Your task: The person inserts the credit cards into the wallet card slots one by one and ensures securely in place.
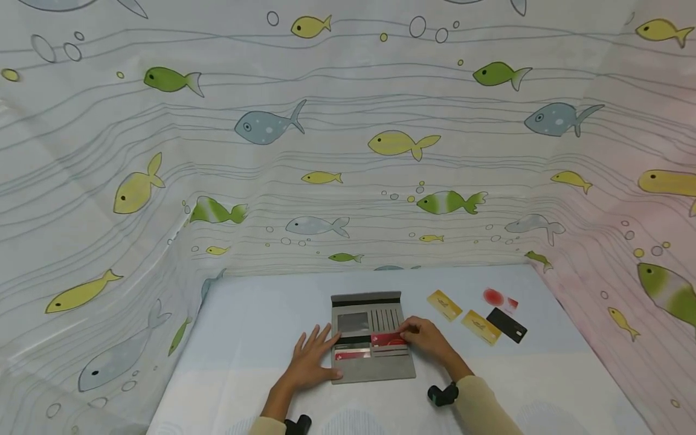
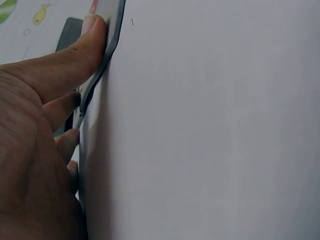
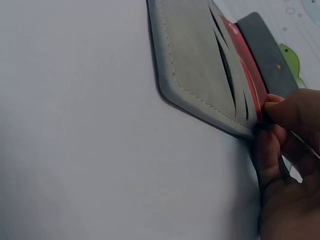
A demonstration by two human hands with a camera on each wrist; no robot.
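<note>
A grey wallet (image 1: pixel 380 370) lies unfolded on the table, its rows of card slots facing up. My left hand (image 1: pixel 310 362) rests along the wallet's left edge with fingers spread and the thumb on its lower left corner. A red card (image 1: pixel 387 339) sits partly in a slot on the right side. At that card's right end, my right hand (image 1: pixel 429 341) pinches it between thumb and fingers, which the right wrist view shows close to the wallet's edge. Another red card (image 1: pixel 351 354) shows in a lower left slot.
To the right of the wallet lie two yellow cards (image 1: pixel 444 305), a black card (image 1: pixel 507 325) and a red-and-white card (image 1: pixel 493 296). The white table (image 1: pixel 261 308) meets a fish-printed curtain (image 1: pixel 348 205) at the back and sides.
</note>
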